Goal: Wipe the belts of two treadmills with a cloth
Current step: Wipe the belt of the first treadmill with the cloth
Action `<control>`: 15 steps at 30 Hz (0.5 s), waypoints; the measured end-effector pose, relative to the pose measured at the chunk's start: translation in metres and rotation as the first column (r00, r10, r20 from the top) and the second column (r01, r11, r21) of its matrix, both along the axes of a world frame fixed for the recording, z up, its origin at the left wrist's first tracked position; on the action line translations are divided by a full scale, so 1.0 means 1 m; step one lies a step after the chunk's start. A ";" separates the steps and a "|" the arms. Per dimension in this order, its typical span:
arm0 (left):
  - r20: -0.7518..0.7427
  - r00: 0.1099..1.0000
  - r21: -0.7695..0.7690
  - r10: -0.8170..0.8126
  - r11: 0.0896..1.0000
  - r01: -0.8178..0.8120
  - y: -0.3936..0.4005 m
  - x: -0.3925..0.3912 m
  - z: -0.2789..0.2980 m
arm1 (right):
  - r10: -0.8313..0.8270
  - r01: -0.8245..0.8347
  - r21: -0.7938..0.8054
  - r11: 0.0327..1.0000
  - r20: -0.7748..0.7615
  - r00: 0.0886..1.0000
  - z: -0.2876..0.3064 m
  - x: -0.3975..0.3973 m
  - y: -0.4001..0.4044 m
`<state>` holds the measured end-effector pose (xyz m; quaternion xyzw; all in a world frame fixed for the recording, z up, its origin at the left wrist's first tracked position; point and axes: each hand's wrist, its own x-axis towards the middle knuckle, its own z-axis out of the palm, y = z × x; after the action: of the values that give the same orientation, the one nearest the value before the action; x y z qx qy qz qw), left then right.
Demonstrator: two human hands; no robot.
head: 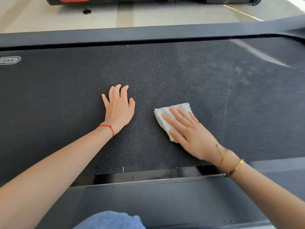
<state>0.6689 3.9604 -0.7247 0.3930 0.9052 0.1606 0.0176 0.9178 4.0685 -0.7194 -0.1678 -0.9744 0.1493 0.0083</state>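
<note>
1. Centrally, we see the dark treadmill belt [165,76] spanning the view, its grey side rail [148,200] nearest us.
2. Right of belt centre, our right hand [189,131] presses flat, fingers straight, on the white cloth [171,113].
3. Left of the cloth, apart from it, our left hand [118,106] rests open-palmed on the belt.
4. Our left wrist bears a red string [108,128].

White fluffy cloth [166,119], folded, flat on belt right of centre. Dark textured belt [66,90], level, spanning the view.
</note>
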 end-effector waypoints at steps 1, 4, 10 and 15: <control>0.001 1.000 0.003 -0.021 1.000 0.021 0.005 0.004 0.002 | -0.025 0.025 0.024 0.999 -0.003 1.000 -0.001 -0.002 0.015; -0.005 0.997 -0.001 -0.080 0.997 0.080 0.020 0.015 0.005 | -0.247 0.247 0.081 0.966 -0.016 0.969 -0.001 -0.018 0.077; 0.013 0.995 -0.034 -0.100 0.994 0.100 0.057 0.025 0.003 | -0.370 0.370 0.009 0.929 0.003 0.929 -0.004 -0.059 0.094; -0.029 0.994 -0.077 -0.103 0.992 0.101 0.076 0.019 -0.004 | -0.100 0.100 0.008 0.995 -0.010 0.995 -0.002 -0.050 0.103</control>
<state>0.6876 4.0361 -0.7290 0.4403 0.8896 0.1184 0.0257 0.8675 4.1711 -0.7218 -0.2154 -0.9654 0.1455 0.0212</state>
